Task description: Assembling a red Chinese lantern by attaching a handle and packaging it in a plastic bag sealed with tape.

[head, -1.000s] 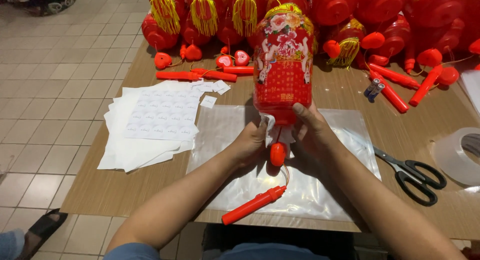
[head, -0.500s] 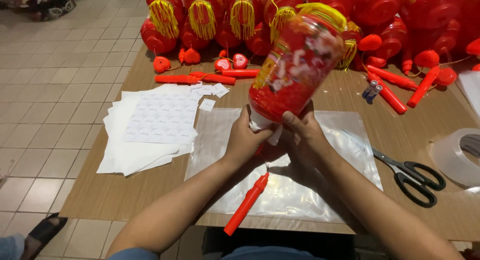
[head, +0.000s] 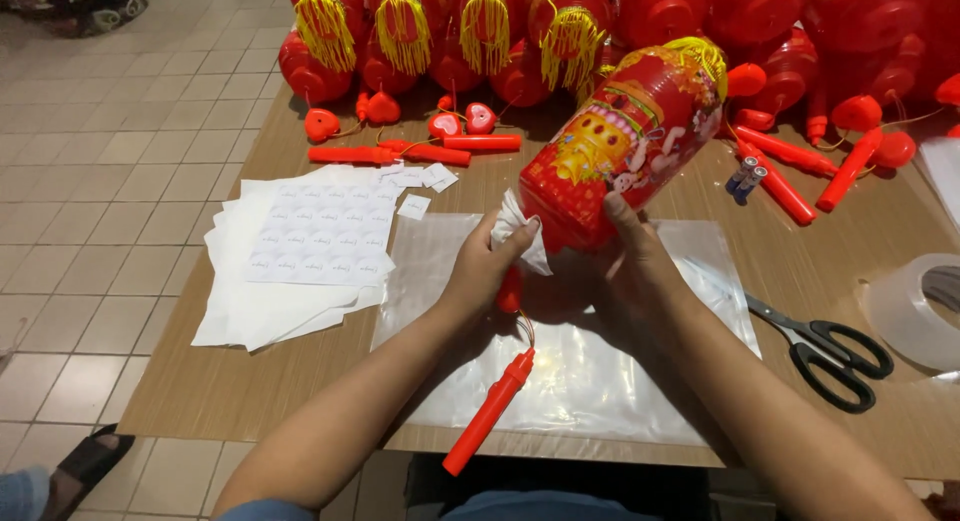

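Both hands hold a red printed lantern [head: 625, 146] tilted above the middle of the table [head: 250, 391], over a clear plastic sheet [head: 600, 381]: the left hand [head: 487, 266] pinches a bunched white wrapper [head: 520, 236] at its lower end, and the right hand [head: 630, 266] clasps its underside. A red stick handle [head: 490, 411] dangles from it on a thin cord past the near edge. In my judgement, that swinging stick could snag the table edge and strain the cord, and further tilting risks the lantern slipping from the right palm.
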